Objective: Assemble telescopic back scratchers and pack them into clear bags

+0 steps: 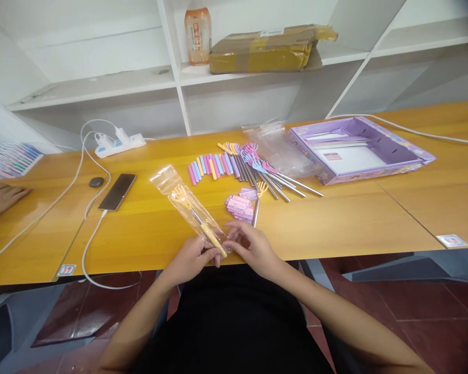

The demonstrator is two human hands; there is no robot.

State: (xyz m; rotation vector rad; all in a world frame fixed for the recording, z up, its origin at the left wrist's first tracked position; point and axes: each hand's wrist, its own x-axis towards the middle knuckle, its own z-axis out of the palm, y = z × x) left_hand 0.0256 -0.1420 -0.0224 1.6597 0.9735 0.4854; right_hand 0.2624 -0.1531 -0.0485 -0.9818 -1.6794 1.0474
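Note:
A clear plastic bag (167, 182) holds a yellow back scratcher (197, 217) with a claw-shaped head and a yellow handle. My left hand (195, 257) is closed on the bag's lower end, its thumb over the handle. Beside it my right hand (251, 246) touches the bag's bottom edge with thumb and fingers curled. Just beyond lie a pile of small pink and purple cards (239, 206) and a loose scratcher with a yellow head (261, 189). Farther back are several metal scratcher rods (273, 182) with coloured heads, next to a row of coloured handles (212, 166).
Clear bags (284, 150) lie beside a purple box (378, 169) at the right. A phone (118, 192), white cables and a power strip (120, 145) are on the left. Another person's hand (3, 200) rests at the far left. Shelves stand behind.

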